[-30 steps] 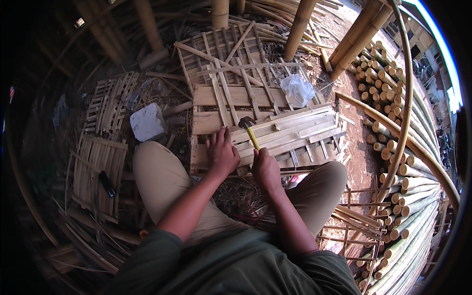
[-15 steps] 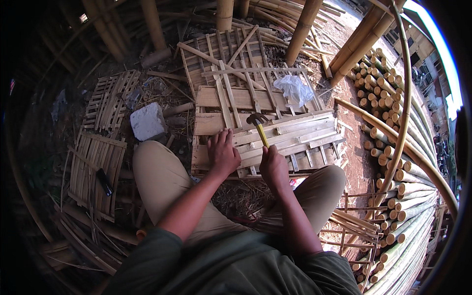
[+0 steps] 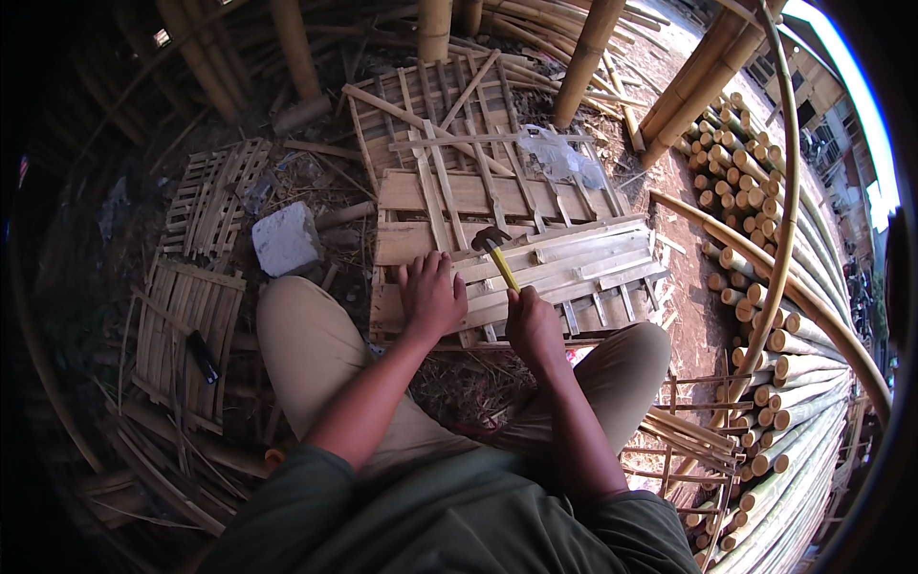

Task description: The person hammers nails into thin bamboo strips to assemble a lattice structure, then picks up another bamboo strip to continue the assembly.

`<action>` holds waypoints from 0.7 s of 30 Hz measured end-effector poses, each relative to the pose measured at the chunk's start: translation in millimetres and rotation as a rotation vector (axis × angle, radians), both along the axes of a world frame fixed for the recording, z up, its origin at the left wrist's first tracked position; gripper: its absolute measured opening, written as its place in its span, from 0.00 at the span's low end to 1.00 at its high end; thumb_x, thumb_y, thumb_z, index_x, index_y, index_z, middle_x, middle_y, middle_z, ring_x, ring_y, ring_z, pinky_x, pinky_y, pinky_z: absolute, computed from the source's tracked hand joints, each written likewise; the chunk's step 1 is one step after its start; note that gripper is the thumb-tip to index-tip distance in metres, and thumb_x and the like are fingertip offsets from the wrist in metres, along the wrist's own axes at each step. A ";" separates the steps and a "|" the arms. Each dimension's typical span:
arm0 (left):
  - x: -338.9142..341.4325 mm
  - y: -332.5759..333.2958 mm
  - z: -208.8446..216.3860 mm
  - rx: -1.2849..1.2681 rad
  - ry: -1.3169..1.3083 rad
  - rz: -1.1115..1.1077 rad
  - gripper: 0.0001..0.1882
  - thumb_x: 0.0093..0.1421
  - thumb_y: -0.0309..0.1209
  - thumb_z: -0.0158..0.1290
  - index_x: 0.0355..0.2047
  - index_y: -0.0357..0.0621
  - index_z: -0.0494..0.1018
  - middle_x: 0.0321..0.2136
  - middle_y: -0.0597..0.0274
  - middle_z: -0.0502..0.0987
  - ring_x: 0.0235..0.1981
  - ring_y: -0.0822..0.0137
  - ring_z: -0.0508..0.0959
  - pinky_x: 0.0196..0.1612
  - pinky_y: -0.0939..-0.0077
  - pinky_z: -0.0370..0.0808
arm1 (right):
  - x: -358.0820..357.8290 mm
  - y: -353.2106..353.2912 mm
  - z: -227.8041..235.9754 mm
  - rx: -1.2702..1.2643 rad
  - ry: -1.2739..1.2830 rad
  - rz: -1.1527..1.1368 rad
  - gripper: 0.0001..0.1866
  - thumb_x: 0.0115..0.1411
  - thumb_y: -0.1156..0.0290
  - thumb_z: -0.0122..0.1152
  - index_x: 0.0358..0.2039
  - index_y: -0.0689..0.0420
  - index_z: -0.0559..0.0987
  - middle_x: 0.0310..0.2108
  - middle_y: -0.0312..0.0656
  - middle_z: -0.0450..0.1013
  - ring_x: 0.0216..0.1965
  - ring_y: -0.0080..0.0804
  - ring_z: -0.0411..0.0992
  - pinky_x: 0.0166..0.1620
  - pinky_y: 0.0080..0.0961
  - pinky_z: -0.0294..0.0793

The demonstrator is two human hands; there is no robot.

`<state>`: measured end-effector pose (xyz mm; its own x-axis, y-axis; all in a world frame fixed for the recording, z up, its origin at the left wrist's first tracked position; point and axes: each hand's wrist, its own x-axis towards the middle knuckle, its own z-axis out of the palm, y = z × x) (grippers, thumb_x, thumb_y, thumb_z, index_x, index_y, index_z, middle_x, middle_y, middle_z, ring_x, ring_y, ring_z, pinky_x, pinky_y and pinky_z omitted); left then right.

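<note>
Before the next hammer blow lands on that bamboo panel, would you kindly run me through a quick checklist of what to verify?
1. Grip on the hammer: the right hand is closed around the yellow handle. Ok.
2. Panel held down: the left hand lies flat on the bamboo panel. Ok.
3. Fingers out of the strike zone: the left fingertips sit close beside the hammer head. Not ok.
4. Nail position under the head: too small to see. Cannot tell.
5. Panel support: it rests on a wooden pallet in front of the knees. Ok.
6. Plastic bag away from the hands: it lies at the far end. Ok.
</note>
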<state>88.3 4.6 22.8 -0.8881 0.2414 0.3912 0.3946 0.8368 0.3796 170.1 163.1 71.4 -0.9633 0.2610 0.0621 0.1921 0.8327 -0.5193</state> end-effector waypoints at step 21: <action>-52.6 5.1 27.4 -0.088 -0.237 -0.060 0.27 0.55 0.52 0.59 0.15 0.38 0.76 0.21 0.50 0.76 0.28 0.50 0.77 0.37 0.56 0.71 | -96.4 94.4 9.2 0.205 -0.110 0.322 0.16 0.65 0.60 0.51 0.32 0.62 0.74 0.24 0.55 0.76 0.29 0.57 0.75 0.33 0.51 0.72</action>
